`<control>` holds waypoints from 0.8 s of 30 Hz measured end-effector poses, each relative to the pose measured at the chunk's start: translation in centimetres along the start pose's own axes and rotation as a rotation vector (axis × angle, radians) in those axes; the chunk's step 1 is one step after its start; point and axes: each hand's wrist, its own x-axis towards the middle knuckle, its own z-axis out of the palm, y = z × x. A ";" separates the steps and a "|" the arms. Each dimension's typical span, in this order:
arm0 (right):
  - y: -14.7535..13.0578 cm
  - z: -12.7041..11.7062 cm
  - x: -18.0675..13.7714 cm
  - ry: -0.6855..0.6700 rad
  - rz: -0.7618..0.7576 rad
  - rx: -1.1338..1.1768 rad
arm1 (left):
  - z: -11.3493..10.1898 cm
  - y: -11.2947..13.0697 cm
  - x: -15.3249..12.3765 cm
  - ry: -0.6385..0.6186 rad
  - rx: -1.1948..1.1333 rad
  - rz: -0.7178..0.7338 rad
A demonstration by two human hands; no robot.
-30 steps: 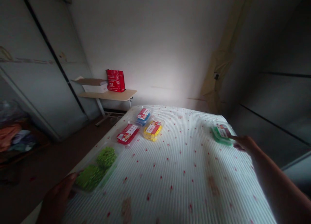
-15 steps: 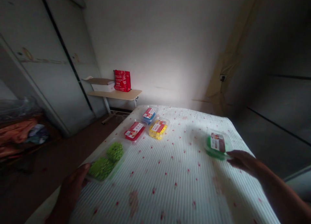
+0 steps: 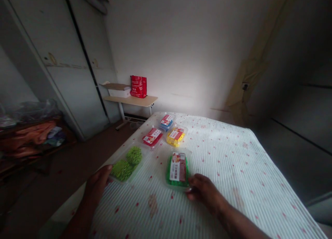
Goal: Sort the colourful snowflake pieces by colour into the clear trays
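Note:
My left hand (image 3: 100,182) pinches the near left corner of a clear plastic container (image 3: 127,164) that holds two light green, textured round pieces. With my right hand (image 3: 202,190) I grip the near right corner of a clear plastic box (image 3: 178,168) with dark green contents and a red and white label. Behind it are a labelled box with yellow contents (image 3: 176,136), one with red contents (image 3: 152,137) and one with blue contents (image 3: 166,121). The left fingertips show only in part.
A white ribbed cloth with red specks (image 3: 220,169) covers the table. Beyond its far left corner, a small side table (image 3: 140,101) bears a red bag (image 3: 138,86) and a cardboard box (image 3: 119,90). Cabinets (image 3: 72,90) stand at left; a wall socket (image 3: 245,86) is at right.
My right hand has brought the dark green box from the right side of the table to the middle, beside the light green container. My left hand keeps its hold. The view has shifted slightly.

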 end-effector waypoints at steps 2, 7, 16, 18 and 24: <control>0.2 1.8 0.8 -0.014 -0.021 0.012 | 0.0 -0.2 0.1 -0.031 -0.033 -0.003; 0.3 5.0 1.9 -0.091 -0.034 0.083 | -0.1 -0.2 0.0 -0.048 -0.066 0.007; 0.2 6.5 3.4 -0.137 -0.029 -0.003 | 0.0 -0.6 0.1 -0.042 -0.057 0.040; -0.1 6.5 3.7 -0.120 -0.051 -0.007 | 0.0 -0.5 0.0 -0.034 -0.042 0.031; 0.1 4.6 3.5 -0.157 -0.096 -0.003 | -0.2 0.3 -0.4 -0.014 -0.024 0.005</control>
